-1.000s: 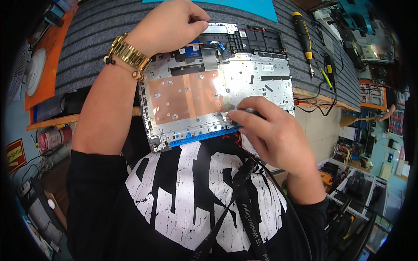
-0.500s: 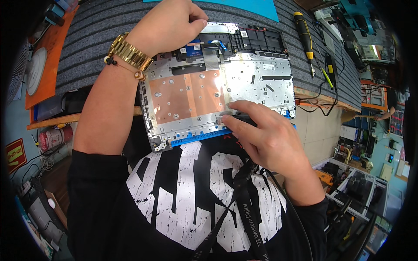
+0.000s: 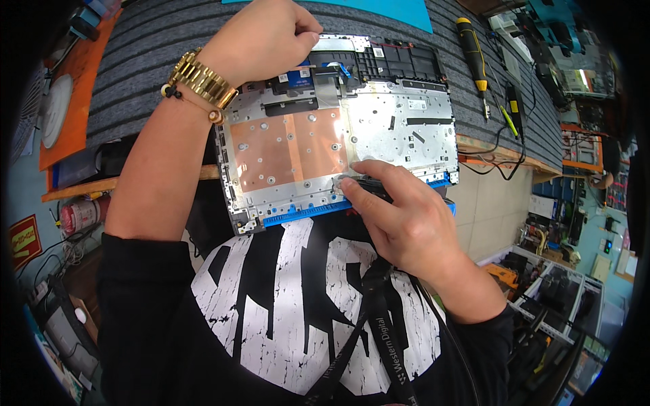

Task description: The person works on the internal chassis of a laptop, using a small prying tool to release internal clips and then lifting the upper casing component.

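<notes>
Across the flat silver-and-copper metal panel [image 3: 433,144], the half-curled right hand [image 3: 414,211] could scrape if the curled left hand [image 3: 271,37] slips, both holds unclear.

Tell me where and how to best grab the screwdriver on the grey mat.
Grip the screwdriver mid-handle, coming from above. It lies on its side, thick handle pointing away from you and slim shaft toward you, so closing across the handle's long sides should work well.

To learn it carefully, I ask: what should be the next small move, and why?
Probably a gentle lift with the right hand: its fingertips are at a small pale piece near the copper-coloured sheet, while the left hand is at the far edge of the laptop panel.
</notes>
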Motion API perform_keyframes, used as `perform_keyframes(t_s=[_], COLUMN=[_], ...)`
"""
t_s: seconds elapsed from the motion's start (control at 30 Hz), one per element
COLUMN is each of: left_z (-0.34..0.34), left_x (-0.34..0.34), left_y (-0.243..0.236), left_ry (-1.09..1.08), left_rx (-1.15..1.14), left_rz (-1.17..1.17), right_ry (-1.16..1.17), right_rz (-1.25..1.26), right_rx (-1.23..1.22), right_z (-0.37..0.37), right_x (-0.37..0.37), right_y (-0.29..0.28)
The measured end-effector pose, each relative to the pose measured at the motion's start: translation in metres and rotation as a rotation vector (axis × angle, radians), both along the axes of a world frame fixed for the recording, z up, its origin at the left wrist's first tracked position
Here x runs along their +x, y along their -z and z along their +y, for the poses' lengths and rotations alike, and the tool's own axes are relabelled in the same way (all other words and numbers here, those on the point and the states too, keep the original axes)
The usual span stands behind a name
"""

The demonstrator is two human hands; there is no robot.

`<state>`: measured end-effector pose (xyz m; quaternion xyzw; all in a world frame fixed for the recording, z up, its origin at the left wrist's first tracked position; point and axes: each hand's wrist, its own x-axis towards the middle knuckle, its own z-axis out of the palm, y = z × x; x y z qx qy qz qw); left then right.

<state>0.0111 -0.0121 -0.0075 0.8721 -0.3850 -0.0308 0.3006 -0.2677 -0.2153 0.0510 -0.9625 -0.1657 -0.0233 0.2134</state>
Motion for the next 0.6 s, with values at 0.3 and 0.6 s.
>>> perform_keyframes(t_s=[0.3, 0.6], left_z=[-0.002, 0.002], left_x=[0.001, -0.001], left_y=[0.001, -0.006], left_ry=[-0.022, -0.012], left_rx=[-0.015, -0.034], left_rz=[0.067, 0.115], right_ry=[0.024, -0.103], right_rz=[-0.003, 0.032], right_rx=[0.023, -0.056], right_z=[0.008, -0.005], right_x=[-0.002, 0.015], right_y=[0.001, -0.011])
